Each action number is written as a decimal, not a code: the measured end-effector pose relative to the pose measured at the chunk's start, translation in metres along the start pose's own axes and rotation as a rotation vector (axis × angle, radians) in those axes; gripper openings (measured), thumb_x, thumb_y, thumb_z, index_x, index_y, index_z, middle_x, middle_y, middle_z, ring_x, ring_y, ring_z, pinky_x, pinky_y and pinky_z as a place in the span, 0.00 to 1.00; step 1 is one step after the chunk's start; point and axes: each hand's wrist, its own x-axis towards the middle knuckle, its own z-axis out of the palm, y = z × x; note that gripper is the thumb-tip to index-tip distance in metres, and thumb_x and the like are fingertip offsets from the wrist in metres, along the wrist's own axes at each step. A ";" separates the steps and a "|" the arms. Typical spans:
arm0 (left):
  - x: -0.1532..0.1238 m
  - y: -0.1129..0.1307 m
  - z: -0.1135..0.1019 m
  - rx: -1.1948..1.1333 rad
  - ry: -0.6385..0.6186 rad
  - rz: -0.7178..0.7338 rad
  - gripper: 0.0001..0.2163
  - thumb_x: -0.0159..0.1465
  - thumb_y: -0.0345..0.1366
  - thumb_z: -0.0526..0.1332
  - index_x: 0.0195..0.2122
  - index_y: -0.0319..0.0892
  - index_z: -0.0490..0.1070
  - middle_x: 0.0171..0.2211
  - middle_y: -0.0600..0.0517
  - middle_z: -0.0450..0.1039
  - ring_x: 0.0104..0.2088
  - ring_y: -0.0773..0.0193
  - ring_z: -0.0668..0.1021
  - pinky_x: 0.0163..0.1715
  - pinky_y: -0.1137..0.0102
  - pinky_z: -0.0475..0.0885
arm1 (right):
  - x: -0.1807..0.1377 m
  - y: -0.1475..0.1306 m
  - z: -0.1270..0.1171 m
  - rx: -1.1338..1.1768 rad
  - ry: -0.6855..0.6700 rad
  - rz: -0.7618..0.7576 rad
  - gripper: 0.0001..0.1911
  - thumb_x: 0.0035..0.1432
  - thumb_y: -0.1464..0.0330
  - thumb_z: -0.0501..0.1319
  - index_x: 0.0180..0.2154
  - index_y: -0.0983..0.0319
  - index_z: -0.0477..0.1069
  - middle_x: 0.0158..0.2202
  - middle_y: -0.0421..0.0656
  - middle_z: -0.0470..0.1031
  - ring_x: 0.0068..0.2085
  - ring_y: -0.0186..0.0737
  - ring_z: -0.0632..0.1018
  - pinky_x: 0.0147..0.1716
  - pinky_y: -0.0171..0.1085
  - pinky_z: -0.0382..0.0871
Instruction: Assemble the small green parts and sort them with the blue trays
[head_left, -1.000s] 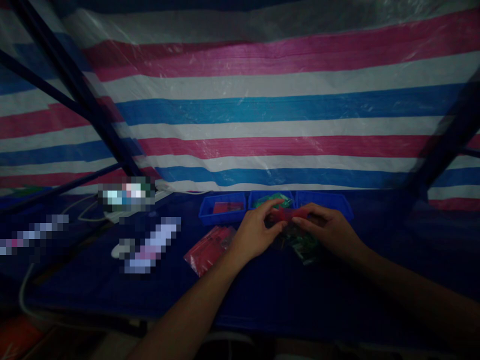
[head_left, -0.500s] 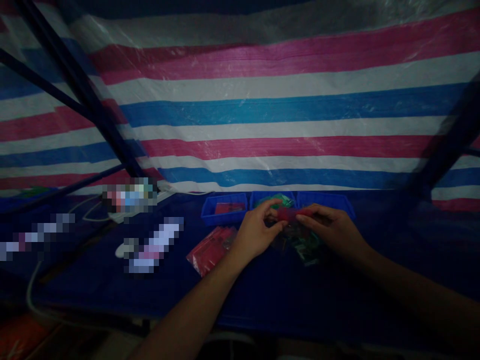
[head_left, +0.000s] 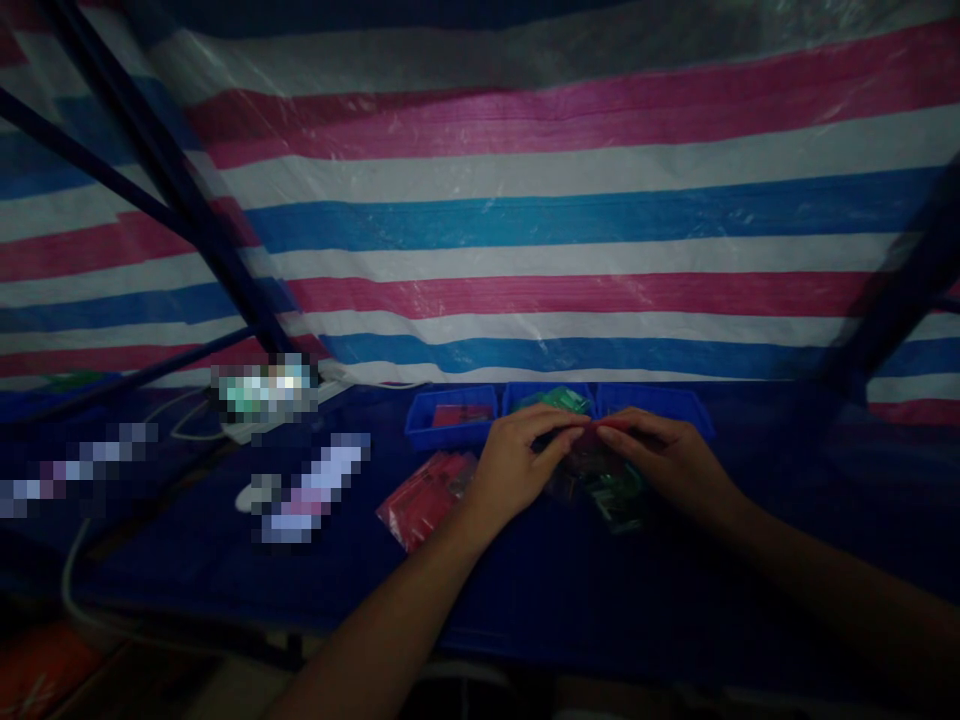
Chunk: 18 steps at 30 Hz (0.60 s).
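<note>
Thumb and fingers of my left hand (head_left: 517, 458) pinch the upper edge of a small clear plastic bag with red in it (head_left: 594, 443). My right hand (head_left: 675, 452) grips the same edge from the other side, the fingertips of both hands close together. Just below the bag lie clear packets with green contents (head_left: 616, 500) on the blue table. To the left, partly behind my left forearm, is a pile of red packets in clear plastic (head_left: 421, 500). The fine detail of the held bag is too dark to tell.
Three blue bins stand in a row behind my hands: a left bin (head_left: 442, 437) with red packets, a middle bin (head_left: 512, 392) with green ones, and a right bin (head_left: 690, 408) partly hidden. A power strip (head_left: 244, 430) and a white oval object (head_left: 255, 495) lie further left.
My left hand has moved slightly right, its fingers now closed on the bag's edge beside my right fingertips. The red bag shows less between the hands.
</note>
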 end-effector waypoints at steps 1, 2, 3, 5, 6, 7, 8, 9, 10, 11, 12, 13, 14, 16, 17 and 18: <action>0.000 0.000 0.000 0.008 -0.006 0.006 0.10 0.71 0.35 0.62 0.49 0.47 0.82 0.48 0.49 0.83 0.48 0.59 0.83 0.52 0.64 0.77 | 0.000 0.000 0.000 -0.005 -0.005 -0.004 0.15 0.66 0.53 0.64 0.43 0.55 0.82 0.43 0.44 0.83 0.45 0.48 0.81 0.47 0.45 0.73; 0.000 0.000 -0.001 0.017 -0.013 0.004 0.10 0.72 0.35 0.62 0.49 0.47 0.82 0.48 0.49 0.83 0.48 0.59 0.83 0.52 0.63 0.77 | 0.000 -0.001 -0.001 -0.005 -0.005 -0.004 0.15 0.66 0.53 0.64 0.42 0.55 0.82 0.43 0.44 0.83 0.45 0.48 0.81 0.47 0.44 0.73; -0.001 0.000 -0.001 0.026 -0.016 -0.002 0.10 0.72 0.36 0.62 0.49 0.47 0.82 0.48 0.49 0.83 0.48 0.58 0.83 0.52 0.63 0.77 | 0.000 -0.002 -0.001 -0.004 -0.004 -0.001 0.14 0.66 0.54 0.64 0.42 0.55 0.82 0.43 0.44 0.83 0.44 0.48 0.81 0.47 0.44 0.73; -0.001 -0.002 -0.001 0.040 -0.014 -0.003 0.10 0.71 0.35 0.62 0.49 0.48 0.82 0.48 0.49 0.83 0.48 0.58 0.83 0.53 0.62 0.77 | -0.001 -0.004 -0.001 -0.004 0.009 0.001 0.14 0.66 0.54 0.64 0.42 0.55 0.83 0.43 0.43 0.83 0.44 0.48 0.81 0.46 0.44 0.73; -0.001 -0.002 -0.001 0.042 -0.011 0.001 0.10 0.71 0.35 0.62 0.49 0.48 0.82 0.48 0.50 0.83 0.48 0.58 0.83 0.53 0.62 0.77 | -0.001 -0.004 0.000 -0.005 0.019 0.001 0.14 0.66 0.54 0.64 0.41 0.55 0.83 0.43 0.43 0.83 0.45 0.48 0.82 0.47 0.44 0.73; 0.000 -0.002 -0.001 0.044 -0.011 0.001 0.10 0.71 0.35 0.62 0.49 0.48 0.82 0.48 0.50 0.83 0.48 0.58 0.83 0.53 0.62 0.77 | -0.001 -0.005 0.000 0.002 0.024 0.007 0.14 0.66 0.54 0.64 0.42 0.55 0.83 0.43 0.44 0.83 0.45 0.48 0.82 0.47 0.45 0.73; 0.000 -0.002 0.000 0.048 -0.016 -0.003 0.10 0.71 0.35 0.62 0.50 0.48 0.82 0.48 0.50 0.83 0.48 0.58 0.83 0.52 0.62 0.77 | -0.002 -0.005 0.001 0.021 0.022 0.023 0.15 0.65 0.53 0.65 0.42 0.55 0.83 0.44 0.44 0.84 0.45 0.49 0.82 0.47 0.45 0.74; 0.001 -0.002 0.000 0.055 -0.028 -0.013 0.11 0.71 0.35 0.63 0.51 0.48 0.81 0.49 0.50 0.83 0.49 0.58 0.83 0.52 0.62 0.77 | -0.002 -0.005 0.002 0.052 0.012 0.047 0.15 0.64 0.53 0.65 0.44 0.55 0.82 0.44 0.44 0.84 0.45 0.49 0.82 0.48 0.46 0.75; 0.001 -0.002 0.000 0.063 -0.042 -0.026 0.11 0.71 0.36 0.63 0.52 0.48 0.80 0.49 0.50 0.83 0.49 0.58 0.82 0.52 0.62 0.77 | -0.002 -0.005 0.002 0.085 -0.001 0.075 0.17 0.64 0.52 0.66 0.46 0.55 0.82 0.45 0.45 0.84 0.46 0.50 0.83 0.48 0.46 0.76; 0.001 -0.002 0.000 0.070 -0.056 -0.040 0.12 0.70 0.36 0.63 0.53 0.48 0.80 0.49 0.50 0.82 0.49 0.57 0.82 0.52 0.61 0.77 | -0.001 -0.005 0.003 0.111 -0.014 0.103 0.18 0.63 0.52 0.67 0.47 0.56 0.81 0.46 0.45 0.85 0.45 0.50 0.83 0.47 0.46 0.77; 0.001 -0.002 0.001 0.075 -0.064 -0.053 0.13 0.70 0.36 0.64 0.54 0.48 0.79 0.50 0.50 0.82 0.49 0.57 0.82 0.53 0.61 0.76 | -0.001 -0.005 0.003 0.126 -0.026 0.123 0.19 0.62 0.52 0.67 0.48 0.56 0.81 0.46 0.45 0.85 0.45 0.50 0.84 0.46 0.46 0.77; 0.001 -0.001 0.001 0.076 -0.062 -0.065 0.13 0.70 0.37 0.64 0.55 0.49 0.79 0.50 0.50 0.82 0.49 0.57 0.82 0.53 0.61 0.76 | -0.001 -0.005 0.003 0.128 -0.029 0.133 0.19 0.62 0.52 0.67 0.47 0.56 0.81 0.45 0.45 0.85 0.44 0.50 0.84 0.45 0.45 0.78; 0.001 -0.001 0.001 0.070 -0.052 -0.075 0.13 0.70 0.37 0.64 0.55 0.49 0.78 0.50 0.50 0.82 0.50 0.57 0.82 0.54 0.61 0.75 | -0.001 -0.005 0.003 0.123 -0.029 0.136 0.19 0.61 0.51 0.67 0.46 0.57 0.82 0.44 0.45 0.85 0.43 0.49 0.84 0.44 0.44 0.78; 0.000 0.000 0.003 0.043 -0.026 -0.103 0.16 0.69 0.39 0.65 0.58 0.49 0.76 0.51 0.50 0.82 0.50 0.57 0.82 0.56 0.60 0.75 | -0.001 -0.005 0.001 0.119 -0.004 0.140 0.18 0.62 0.51 0.67 0.43 0.57 0.83 0.42 0.44 0.85 0.42 0.48 0.83 0.42 0.43 0.77; 0.000 0.000 0.003 0.029 -0.017 -0.119 0.20 0.67 0.39 0.67 0.60 0.49 0.74 0.51 0.49 0.82 0.50 0.57 0.82 0.55 0.60 0.75 | -0.001 -0.005 0.001 0.119 0.015 0.143 0.18 0.62 0.51 0.67 0.43 0.57 0.83 0.41 0.44 0.85 0.41 0.47 0.83 0.41 0.42 0.76; -0.001 0.000 0.004 0.018 -0.017 -0.134 0.24 0.65 0.40 0.69 0.62 0.49 0.72 0.51 0.49 0.81 0.50 0.56 0.82 0.55 0.60 0.75 | -0.001 -0.005 0.000 0.121 0.037 0.144 0.18 0.62 0.51 0.67 0.42 0.57 0.83 0.40 0.43 0.84 0.40 0.46 0.82 0.40 0.41 0.75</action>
